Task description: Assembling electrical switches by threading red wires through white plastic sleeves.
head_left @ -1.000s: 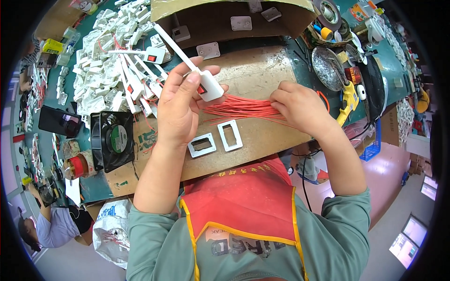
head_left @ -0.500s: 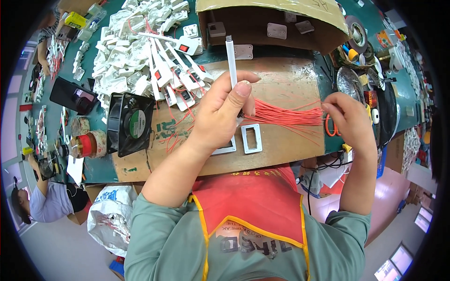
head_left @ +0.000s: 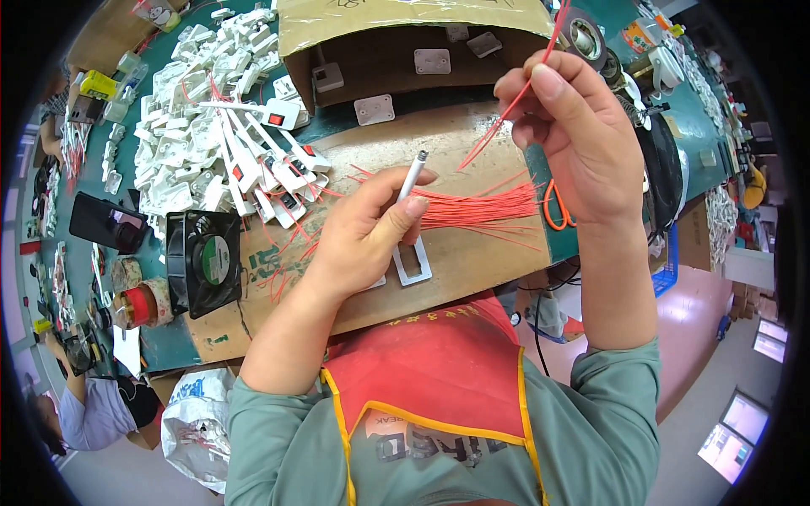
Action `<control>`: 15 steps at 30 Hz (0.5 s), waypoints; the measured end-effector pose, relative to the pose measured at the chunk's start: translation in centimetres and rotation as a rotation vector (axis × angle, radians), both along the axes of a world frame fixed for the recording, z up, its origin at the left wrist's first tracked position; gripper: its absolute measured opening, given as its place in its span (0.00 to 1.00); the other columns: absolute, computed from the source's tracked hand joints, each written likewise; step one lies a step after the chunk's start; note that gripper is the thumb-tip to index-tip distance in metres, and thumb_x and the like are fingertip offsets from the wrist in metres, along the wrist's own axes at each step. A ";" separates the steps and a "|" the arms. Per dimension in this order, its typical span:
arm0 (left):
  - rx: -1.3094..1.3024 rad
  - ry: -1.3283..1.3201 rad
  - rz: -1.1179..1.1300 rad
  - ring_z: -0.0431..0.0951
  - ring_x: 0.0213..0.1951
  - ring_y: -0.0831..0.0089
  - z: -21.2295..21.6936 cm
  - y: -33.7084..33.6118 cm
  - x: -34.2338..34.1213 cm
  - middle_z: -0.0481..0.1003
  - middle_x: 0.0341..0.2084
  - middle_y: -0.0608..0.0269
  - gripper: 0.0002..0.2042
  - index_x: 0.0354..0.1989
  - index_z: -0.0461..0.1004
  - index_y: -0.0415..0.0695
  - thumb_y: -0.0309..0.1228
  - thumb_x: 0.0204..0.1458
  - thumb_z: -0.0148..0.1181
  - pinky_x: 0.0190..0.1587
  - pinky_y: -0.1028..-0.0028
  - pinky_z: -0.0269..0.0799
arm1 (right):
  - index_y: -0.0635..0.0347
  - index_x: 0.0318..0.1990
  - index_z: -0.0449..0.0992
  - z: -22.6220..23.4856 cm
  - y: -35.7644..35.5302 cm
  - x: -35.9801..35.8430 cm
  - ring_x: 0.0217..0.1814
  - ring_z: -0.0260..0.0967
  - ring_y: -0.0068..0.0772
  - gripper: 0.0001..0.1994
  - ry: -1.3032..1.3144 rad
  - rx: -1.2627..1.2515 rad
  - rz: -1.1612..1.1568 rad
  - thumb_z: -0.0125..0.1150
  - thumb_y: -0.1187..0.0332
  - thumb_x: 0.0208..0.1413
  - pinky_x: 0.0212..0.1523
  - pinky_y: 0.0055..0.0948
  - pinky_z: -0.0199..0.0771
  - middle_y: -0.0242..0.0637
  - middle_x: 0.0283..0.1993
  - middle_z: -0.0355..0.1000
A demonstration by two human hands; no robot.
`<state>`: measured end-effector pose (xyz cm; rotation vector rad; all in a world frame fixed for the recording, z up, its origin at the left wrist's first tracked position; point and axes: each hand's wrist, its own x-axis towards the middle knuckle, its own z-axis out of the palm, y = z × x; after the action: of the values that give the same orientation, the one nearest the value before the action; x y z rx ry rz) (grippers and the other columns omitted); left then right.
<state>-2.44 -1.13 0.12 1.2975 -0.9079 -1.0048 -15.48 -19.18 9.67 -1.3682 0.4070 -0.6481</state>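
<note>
My left hand (head_left: 367, 232) is closed around a slim white tube (head_left: 412, 175) with a threaded metal tip, which points up and slightly right. Raised at the right, my right hand (head_left: 582, 139) pinches red wire (head_left: 553, 38) between thumb and fingers; its ends hang down toward the board. Beneath and between the hands a thick bundle of red wires (head_left: 481, 211) lies on the brown board (head_left: 439, 143). A white rectangular frame (head_left: 413, 274) sits just below my left hand, which partly covers it.
White plastic housings (head_left: 190, 126) are heaped at far left, beside white stems with red switches (head_left: 261, 164). A black fan (head_left: 204, 263) stands left of the board. An open cardboard box (head_left: 413, 29) is at the back. Orange-handled scissors (head_left: 554, 207) lie right of the bundle.
My right hand has lifted from the bundle's right end, bringing red wire up with it. My left hand has lowered slightly, and less of the white tube sticks out. The view has shifted.
</note>
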 end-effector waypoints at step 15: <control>0.004 -0.142 -0.025 0.73 0.29 0.80 0.6 0.3 -0.2 0.75 0.26 0.64 0.15 0.48 0.74 0.39 0.36 0.59 0.55 0.34 0.78 0.70 | 0.64 0.45 0.72 0.1 0.8 1.3 0.37 0.76 0.24 0.11 -0.037 -0.124 -0.034 0.55 0.66 0.62 0.36 0.20 0.76 0.37 0.38 0.77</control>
<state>-2.61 -0.87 0.71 1.3767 -1.0324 -0.9429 -14.19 -18.40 9.80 -1.4668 0.3662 -0.7356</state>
